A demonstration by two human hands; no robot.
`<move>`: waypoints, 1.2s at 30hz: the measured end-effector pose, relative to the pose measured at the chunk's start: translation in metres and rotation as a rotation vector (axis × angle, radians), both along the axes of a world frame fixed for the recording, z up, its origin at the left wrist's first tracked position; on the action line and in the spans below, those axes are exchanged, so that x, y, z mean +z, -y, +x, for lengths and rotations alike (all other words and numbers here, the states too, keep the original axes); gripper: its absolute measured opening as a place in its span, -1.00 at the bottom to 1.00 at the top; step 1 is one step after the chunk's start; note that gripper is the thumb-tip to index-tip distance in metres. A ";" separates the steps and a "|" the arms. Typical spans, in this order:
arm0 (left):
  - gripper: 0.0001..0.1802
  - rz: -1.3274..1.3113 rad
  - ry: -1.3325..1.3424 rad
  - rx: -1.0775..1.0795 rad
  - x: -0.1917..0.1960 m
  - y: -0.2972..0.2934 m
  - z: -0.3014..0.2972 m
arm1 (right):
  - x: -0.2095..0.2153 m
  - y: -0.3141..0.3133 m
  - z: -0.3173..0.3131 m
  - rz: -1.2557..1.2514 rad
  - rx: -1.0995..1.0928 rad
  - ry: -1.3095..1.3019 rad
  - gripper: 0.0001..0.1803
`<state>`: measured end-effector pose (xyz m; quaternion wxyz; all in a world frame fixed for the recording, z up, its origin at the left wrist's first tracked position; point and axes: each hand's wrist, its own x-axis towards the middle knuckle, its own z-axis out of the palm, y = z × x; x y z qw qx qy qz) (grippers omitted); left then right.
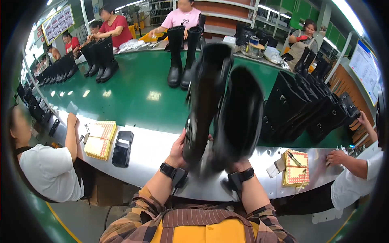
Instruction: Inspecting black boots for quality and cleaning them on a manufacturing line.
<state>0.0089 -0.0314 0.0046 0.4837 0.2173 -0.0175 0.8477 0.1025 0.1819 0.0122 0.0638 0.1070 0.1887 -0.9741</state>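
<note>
A tall black boot (207,87) is gripped low down by my left hand (176,150), whose thumb and fingers close round its foot end. Beside it a second tall black boot (240,115) is held by my right hand (242,165), mostly hidden behind the boot. Both boots are raised above the metal edge of the bench, shafts pointing away from me, blurred by motion. On each wrist I wear a black strapped device (173,171). Beyond the held boots, another pair of black boots (175,56) stands upright on the green surface.
The green bench top (133,95) has a metal ledge (156,143) along its near side. Yellow card stacks (99,139) and a black phone (122,149) lie left; another card stack (296,168) lies right. Black boots (293,105) crowd the right. Co-workers sit or stand on both sides and opposite.
</note>
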 end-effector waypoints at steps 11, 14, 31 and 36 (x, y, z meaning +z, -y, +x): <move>-0.35 -0.419 0.143 0.459 -0.003 0.000 -0.007 | -0.006 -0.004 0.000 0.011 -0.174 -0.114 -0.39; -0.35 -0.474 0.102 0.488 -0.002 -0.002 -0.007 | -0.008 -0.008 -0.001 0.065 -0.232 -0.082 -0.36; -0.34 -0.534 0.093 0.515 -0.008 -0.005 -0.008 | -0.010 -0.012 -0.004 0.094 -0.240 -0.027 -0.37; -0.32 -0.558 0.093 0.513 -0.004 -0.004 -0.004 | -0.002 -0.008 0.002 0.123 -0.232 -0.032 -0.38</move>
